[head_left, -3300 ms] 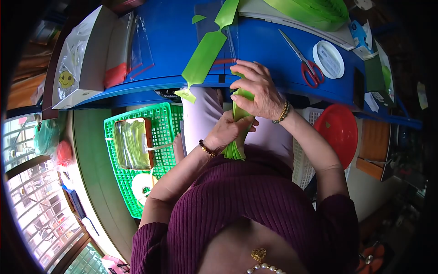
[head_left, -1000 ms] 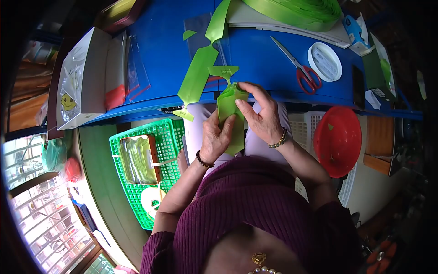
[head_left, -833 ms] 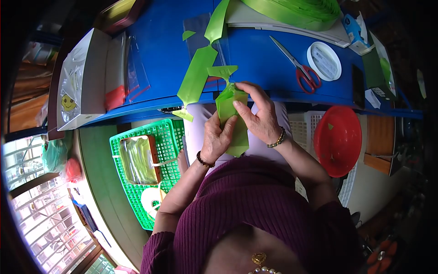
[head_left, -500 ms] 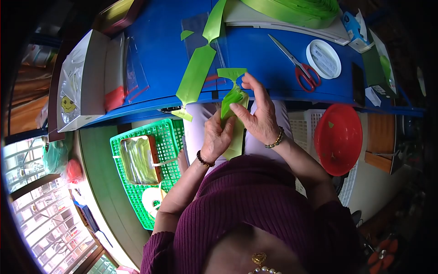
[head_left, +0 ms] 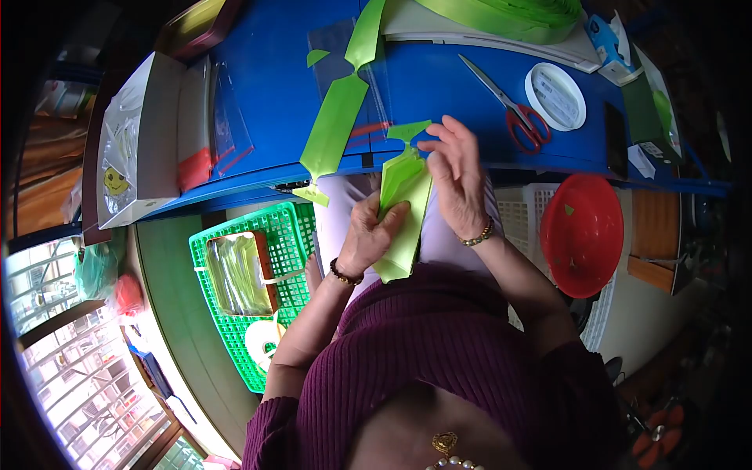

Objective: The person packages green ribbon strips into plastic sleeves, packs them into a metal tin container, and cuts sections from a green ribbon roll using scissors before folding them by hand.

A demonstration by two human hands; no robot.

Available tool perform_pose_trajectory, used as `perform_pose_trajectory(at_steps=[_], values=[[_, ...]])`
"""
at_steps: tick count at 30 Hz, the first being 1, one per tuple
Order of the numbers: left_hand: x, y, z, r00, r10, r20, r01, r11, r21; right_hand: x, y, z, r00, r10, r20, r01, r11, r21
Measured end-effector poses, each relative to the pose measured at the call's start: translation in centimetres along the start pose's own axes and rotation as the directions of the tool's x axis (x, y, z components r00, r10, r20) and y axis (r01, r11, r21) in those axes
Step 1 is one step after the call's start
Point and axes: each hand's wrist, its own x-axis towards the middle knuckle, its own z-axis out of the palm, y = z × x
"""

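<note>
Above my lap, my left hand grips a bundle of folded green ribbon pieces between thumb and fingers. The bundle's narrow tied end, with a small flared tab, points toward the table. Just right of that end, my right hand has its fingers apart and holds nothing; its fingertips are close to the tab. A green ribbon strip with pinched narrow parts runs down over the table edge, left of the bundle.
Scissors with red handles and a round white lid lie on the blue table. A big green ribbon roll is at the back. A white box stands left. Below are a green basket and a red basin.
The bundle was turned end for end and now tilts more to the right. My right hand has let go of it, opened its fingers and moved slightly right.
</note>
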Motion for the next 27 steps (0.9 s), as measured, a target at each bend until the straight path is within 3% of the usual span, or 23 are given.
perform_pose_trajectory(at_steps=[1,3,4,6,9,11,13,16,17,20,21,23,24,25,27], values=[[0.0,0.5,-0.4,0.994,-0.099,0.052,0.104,0.988,-0.111,0.1,-0.1,-0.7,0.994,0.102,-0.035,-0.102,0.995,-0.01],[0.0,1.2,-0.7,0.991,-0.116,0.061,0.124,0.981,-0.148,0.4,-0.7,-1.8,0.949,0.312,0.05,-0.316,0.943,0.108],[0.0,1.2,-1.1,0.983,-0.155,0.102,0.168,0.977,-0.13,0.4,-0.6,-2.1,0.948,0.314,0.045,-0.317,0.942,0.107],[0.3,1.1,-1.2,0.969,-0.187,0.165,0.203,0.975,-0.088,0.7,0.0,-2.4,0.864,0.421,0.275,-0.48,0.854,0.201],[0.2,1.2,-1.4,0.961,-0.165,0.222,0.184,0.981,-0.069,1.2,-0.2,-2.4,0.817,0.42,0.395,-0.542,0.795,0.274],[0.0,1.6,-1.7,0.956,-0.141,0.258,0.163,0.984,-0.066,1.4,-0.7,-2.1,0.797,0.475,0.373,-0.584,0.765,0.273],[-0.2,2.1,-2.0,0.947,-0.117,0.3,0.143,0.987,-0.067,1.3,-0.4,-2.0,0.813,0.506,0.286,-0.572,0.786,0.235],[-0.3,2.6,-2.2,0.898,-0.095,0.43,0.193,0.963,-0.189,0.4,-0.3,-1.2,0.923,0.37,0.104,-0.351,0.922,-0.164],[-0.2,2.7,-2.2,0.898,-0.096,0.43,0.193,0.963,-0.189,0.0,-0.4,-1.0,0.923,0.371,0.104,-0.352,0.922,-0.164],[-0.2,2.8,-1.8,0.9,-0.118,0.419,0.199,0.968,-0.155,-0.8,-0.3,-1.1,0.95,0.27,0.157,-0.294,0.943,0.154],[-0.1,2.8,-1.8,0.899,-0.133,0.417,0.212,0.966,-0.148,-1.0,-0.3,-1.0,0.951,0.27,0.151,-0.293,0.944,0.153],[-0.1,2.6,-1.7,0.896,-0.148,0.418,0.225,0.964,-0.141,-1.5,-0.4,-0.6,0.989,0.141,0.053,-0.15,0.955,0.254],[-0.2,2.4,-1.7,0.896,-0.141,0.421,0.22,0.965,-0.146,-1.7,-0.7,-0.7,0.988,0.142,0.06,-0.154,0.932,0.329],[-0.2,2.3,-1.7,0.897,-0.134,0.421,0.215,0.965,-0.151,-1.8,-0.5,-0.9,0.988,0.144,0.06,-0.156,0.932,0.328],[-0.3,2.2,-1.7,0.892,-0.131,0.432,0.22,0.961,-0.164,-2.3,0.1,-1.3,0.994,-0.051,0.101,0.026,0.973,0.228]])
